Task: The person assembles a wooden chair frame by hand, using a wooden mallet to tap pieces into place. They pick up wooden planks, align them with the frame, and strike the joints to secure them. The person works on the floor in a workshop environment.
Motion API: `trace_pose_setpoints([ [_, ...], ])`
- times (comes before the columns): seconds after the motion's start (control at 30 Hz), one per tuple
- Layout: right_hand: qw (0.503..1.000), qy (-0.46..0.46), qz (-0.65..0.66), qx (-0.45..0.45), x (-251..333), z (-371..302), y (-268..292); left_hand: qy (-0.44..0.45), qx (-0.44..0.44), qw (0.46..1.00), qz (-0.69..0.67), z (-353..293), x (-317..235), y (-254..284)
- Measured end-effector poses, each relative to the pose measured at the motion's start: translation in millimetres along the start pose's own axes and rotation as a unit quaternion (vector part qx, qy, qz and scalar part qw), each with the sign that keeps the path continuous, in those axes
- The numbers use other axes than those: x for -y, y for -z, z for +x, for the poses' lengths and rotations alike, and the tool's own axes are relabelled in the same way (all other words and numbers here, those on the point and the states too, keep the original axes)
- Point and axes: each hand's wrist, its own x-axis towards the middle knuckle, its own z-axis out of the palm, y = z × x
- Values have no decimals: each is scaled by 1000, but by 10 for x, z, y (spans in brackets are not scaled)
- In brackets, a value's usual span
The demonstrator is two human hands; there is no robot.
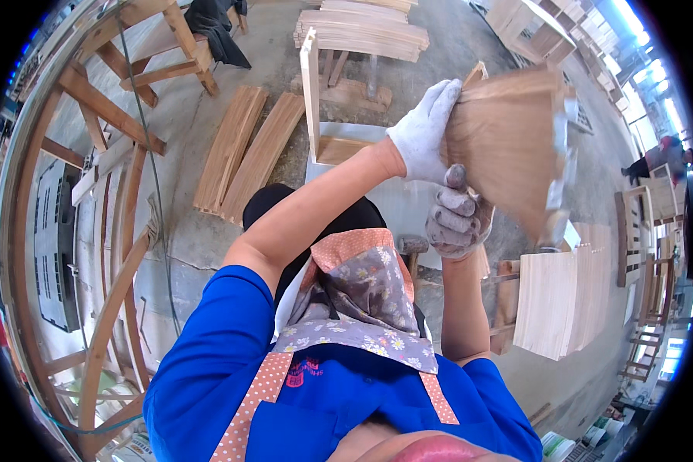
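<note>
My left hand (427, 135), in a white glove, grips the left edge of a brown wooden panel (504, 127) raised in front of me to the right. The panel's far right end is smeared by motion. Just below, my right hand (456, 219), in a stained grey-white glove, is closed beside the panel's lower left corner. Its curled fingers hide whatever they hold. A hammer (413, 245) with a thick grey head lies below and left of that hand. Beyond my left forearm, a pale upright board (311, 96) meets a lower wooden board (341, 150) at a corner.
Long planks (242, 154) lie on the floor at the left, with stacked slats (362, 35) farther ahead. A stack of pale panels (562, 296) is at my right. Wooden framing (100, 308) and a hanging cable (152, 154) line the left side. Another person (662, 158) is far right.
</note>
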Motion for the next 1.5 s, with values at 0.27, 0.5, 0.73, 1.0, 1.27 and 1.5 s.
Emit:
trace_pose_setpoints([
  [0.27, 966, 85, -221, -101, -13, 586, -151, 60, -50, 996, 31, -111, 223, 339],
  [0.5, 789, 251, -420, -370, 525, 1391, 357, 272, -497, 807, -168, -589, 1067, 1065],
  [0.73, 799, 194, -354, -446, 733, 1965, 1033, 335, -414, 831, -159, -703, 1632, 926],
  [1.0, 807, 173, -326, -462, 769, 1975, 1378, 407, -346, 837, -116, -534, 1449, 849],
  [1.27, 788, 174, -310, -503, 593, 2010, 1307, 446, -353, 822, -43, -483, 1283, 932],
  [1.5, 793, 125, -332, -495, 536, 1882, 1165, 404, -342, 839, -127, -563, 1522, 887],
])
